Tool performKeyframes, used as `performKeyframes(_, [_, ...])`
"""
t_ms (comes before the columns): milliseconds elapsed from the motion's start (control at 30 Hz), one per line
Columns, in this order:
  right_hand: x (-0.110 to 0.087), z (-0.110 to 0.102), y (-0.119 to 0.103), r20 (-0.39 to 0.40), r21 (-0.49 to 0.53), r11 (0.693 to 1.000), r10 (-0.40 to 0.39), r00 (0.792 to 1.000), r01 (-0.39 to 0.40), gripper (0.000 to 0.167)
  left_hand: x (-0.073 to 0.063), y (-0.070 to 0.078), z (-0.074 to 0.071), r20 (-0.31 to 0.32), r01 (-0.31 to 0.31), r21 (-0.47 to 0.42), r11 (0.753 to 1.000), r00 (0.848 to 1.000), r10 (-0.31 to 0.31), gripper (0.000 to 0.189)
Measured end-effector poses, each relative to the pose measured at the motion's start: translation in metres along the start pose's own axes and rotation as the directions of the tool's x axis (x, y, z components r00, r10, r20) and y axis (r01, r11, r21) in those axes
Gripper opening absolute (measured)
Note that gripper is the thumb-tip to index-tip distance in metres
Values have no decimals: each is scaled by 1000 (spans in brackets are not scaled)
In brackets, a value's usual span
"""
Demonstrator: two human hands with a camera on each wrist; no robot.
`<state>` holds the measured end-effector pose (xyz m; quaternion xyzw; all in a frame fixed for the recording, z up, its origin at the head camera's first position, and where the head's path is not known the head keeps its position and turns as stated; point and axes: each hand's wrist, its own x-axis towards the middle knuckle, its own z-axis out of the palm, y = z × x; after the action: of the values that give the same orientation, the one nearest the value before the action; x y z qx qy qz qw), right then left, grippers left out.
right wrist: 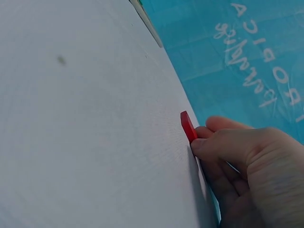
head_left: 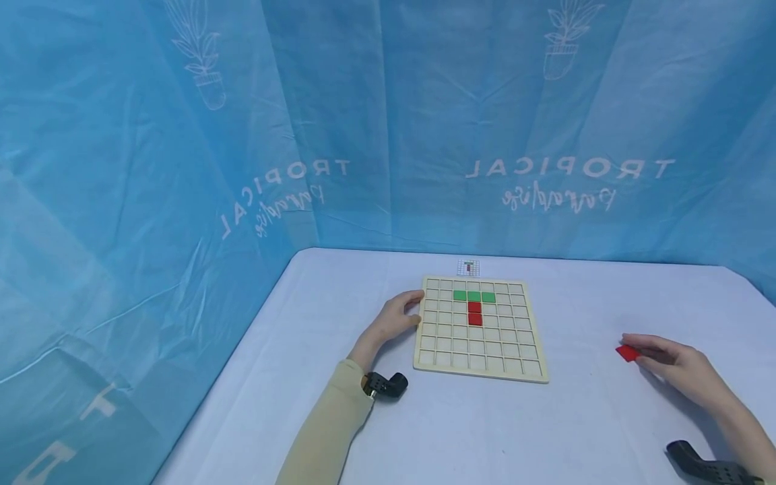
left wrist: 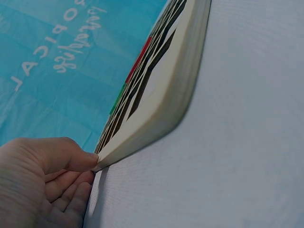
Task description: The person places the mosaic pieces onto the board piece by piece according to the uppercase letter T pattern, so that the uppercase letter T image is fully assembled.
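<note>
A pale wooden grid board (head_left: 479,374) lies flat on the table. Three green tiles (head_left: 474,296) form a row in its upper part, with two red tiles (head_left: 475,313) in a column below the middle one. My left hand (head_left: 397,315) rests at the board's left edge, thumb and fingertips against the rim; the left wrist view shows the thumb (left wrist: 78,160) right at that edge. Off to the right of the board, my right hand (head_left: 682,367) pinches a flat red tile (right wrist: 187,126) between thumb and fingers, low over the white cloth.
A small printed card (head_left: 469,267) with a coloured T-shaped pattern lies just behind the board. White cloth (head_left: 485,431) covers the table. Blue printed curtains (head_left: 424,135) hang behind it and along the left side. Each wrist wears a black camera mount (head_left: 388,385).
</note>
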<state>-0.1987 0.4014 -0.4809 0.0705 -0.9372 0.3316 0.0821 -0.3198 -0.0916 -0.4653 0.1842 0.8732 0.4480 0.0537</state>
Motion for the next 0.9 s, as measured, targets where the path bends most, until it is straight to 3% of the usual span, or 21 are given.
performKeyframes(233, [1, 3, -2, -33, -36, 999, 33, 999, -34, 47, -1, 0, -1, -3, -4, -3, 1000, 1000, 4, 57])
performKeyframes(433, [4, -3, -13, -68, -25, 992, 119, 991, -121, 54, 0, -1, 0, -8, -2, 2, 1000, 1000, 2, 56])
performKeyframes(567, [12, -16, -35, -103, 36, 991, 132, 986, -129, 55, 0, -1, 1, -9, 7, -1, 1000, 1000, -7, 56])
performKeyframes(700, [23, -25, -66, -118, 107, 992, 84, 989, -72, 55, 0, 0, 0, -12, 8, -8, 1000, 1000, -8, 56])
performKeyframes(900, [46, -10, -113, -102, 141, 990, 10, 995, 5, 51, 1, -1, 1, -8, 4, -5, 1000, 1000, -4, 56])
